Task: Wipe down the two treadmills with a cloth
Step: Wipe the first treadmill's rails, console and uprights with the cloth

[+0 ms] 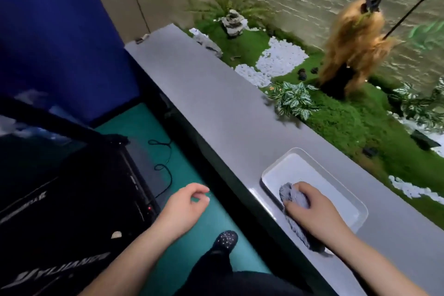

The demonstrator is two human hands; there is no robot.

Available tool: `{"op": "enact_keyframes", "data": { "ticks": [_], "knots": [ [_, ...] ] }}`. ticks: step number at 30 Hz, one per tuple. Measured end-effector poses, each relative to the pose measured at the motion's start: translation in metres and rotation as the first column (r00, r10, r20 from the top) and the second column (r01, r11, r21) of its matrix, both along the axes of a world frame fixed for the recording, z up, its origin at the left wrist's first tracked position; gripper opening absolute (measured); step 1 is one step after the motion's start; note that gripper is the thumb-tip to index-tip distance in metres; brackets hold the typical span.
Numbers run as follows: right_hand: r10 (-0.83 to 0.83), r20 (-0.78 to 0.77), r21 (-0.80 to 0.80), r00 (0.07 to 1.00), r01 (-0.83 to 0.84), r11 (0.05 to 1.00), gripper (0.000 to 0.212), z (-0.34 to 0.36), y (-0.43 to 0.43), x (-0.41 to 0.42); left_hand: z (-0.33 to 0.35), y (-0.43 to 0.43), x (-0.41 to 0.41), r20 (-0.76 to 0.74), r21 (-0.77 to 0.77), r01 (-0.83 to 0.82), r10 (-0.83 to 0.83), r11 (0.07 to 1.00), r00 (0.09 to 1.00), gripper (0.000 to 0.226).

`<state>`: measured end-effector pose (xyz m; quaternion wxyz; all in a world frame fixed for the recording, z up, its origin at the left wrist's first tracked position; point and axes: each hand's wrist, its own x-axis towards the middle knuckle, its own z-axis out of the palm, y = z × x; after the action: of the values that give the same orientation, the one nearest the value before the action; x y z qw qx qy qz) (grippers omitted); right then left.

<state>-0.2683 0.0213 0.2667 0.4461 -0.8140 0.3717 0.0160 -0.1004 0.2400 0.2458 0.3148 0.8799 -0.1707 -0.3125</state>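
Note:
A grey cloth [294, 196] lies bunched over the near rim of a white tray [336, 178] on a grey ledge, with its tail trailing toward me. My right hand [310, 209] grips the cloth from above, fingers curled round it. My left hand [185, 204] hovers over the green floor with loosely curled fingers and holds nothing. A black treadmill [79, 199] fills the lower left, with a small red light near its front edge.
The grey ledge [204, 94] runs diagonally from the far left to the near right. Behind it is a garden bed with green moss, white pebbles [280, 57], leafy plants and a hanging brown plant. A black cable [165, 170] loops on the floor. My shoe [224, 240] stands on the green floor.

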Motion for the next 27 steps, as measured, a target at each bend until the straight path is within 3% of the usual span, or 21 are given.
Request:
{"op": "enact_keyframes", "data": {
  "ticks": [7,15,24,27],
  "knots": [
    [0.308,0.040,0.017,0.951,-0.309,0.951,0.015,0.010,0.066,0.022,0.018,0.118,-0.059,0.031,0.002,-0.352,0.352,0.936,0.936,0.016],
    [0.604,0.131,-0.082,0.786,-0.599,0.797,0.014,0.037,0.188,0.072,0.036,0.248,-0.098,0.075,-0.081,-0.630,0.635,0.773,0.769,0.017],
    [0.638,0.257,-0.054,0.726,-0.649,0.759,0.014,0.047,0.387,0.095,0.054,0.428,-0.119,0.135,-0.118,-0.687,0.697,0.717,0.705,0.020],
    [0.609,0.286,-0.015,0.740,-0.632,0.775,0.027,0.054,0.446,0.100,0.062,0.480,-0.119,0.143,-0.143,-0.687,0.701,0.713,0.698,0.021]
  ]
}}
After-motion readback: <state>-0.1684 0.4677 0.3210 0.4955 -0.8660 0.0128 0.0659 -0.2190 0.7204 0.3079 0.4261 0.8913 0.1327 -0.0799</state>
